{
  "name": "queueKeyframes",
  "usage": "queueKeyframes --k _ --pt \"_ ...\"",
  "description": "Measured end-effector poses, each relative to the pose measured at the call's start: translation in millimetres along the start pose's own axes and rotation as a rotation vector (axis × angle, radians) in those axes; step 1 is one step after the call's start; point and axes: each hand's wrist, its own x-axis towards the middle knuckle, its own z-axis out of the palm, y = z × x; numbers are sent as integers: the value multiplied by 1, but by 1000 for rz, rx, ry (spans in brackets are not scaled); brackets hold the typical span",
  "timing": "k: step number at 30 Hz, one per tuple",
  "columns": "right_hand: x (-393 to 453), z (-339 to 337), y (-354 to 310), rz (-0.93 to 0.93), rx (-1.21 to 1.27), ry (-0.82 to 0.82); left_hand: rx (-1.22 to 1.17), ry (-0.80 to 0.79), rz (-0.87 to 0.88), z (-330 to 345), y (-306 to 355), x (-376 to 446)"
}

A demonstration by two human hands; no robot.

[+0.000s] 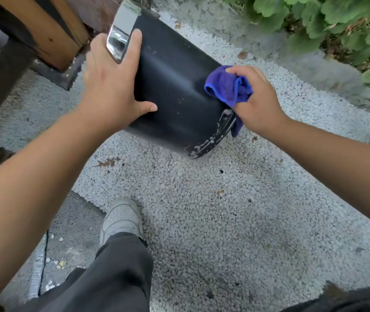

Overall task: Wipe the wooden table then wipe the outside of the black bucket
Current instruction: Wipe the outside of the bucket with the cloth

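The black bucket (175, 86) lies tilted on its side over the gravel, its chrome rim (122, 30) pointing up and left and its base toward me, streaked with white residue. My left hand (112, 86) grips the bucket near the rim, fingers over the chrome band and thumb across the black wall. My right hand (256, 97) holds a bunched blue cloth (226, 86) pressed against the bucket's right side near the base. The wooden table shows only as a brown leg (51, 34) at the upper left.
White gravel ground (224, 210) fills the middle. A dark metal foot plate (55, 75) sits under the table leg. Green leafy plants (337, 19) line the top right. My white shoe (122, 218) and dark trouser leg stand below the bucket.
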Motion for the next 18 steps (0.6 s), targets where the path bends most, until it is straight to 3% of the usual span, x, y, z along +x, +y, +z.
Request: queueKeyframes --k 6,11,18 --pt "-2 16 9 -13 7 32 -10 -9 -23 3 -7 6" --pt "-20 26 20 -229 -83 -20 -34 -5 -16 3 -6 5" --pt "-45 30 32 -394 -355 -279 -53 12 26 3 -7 5"
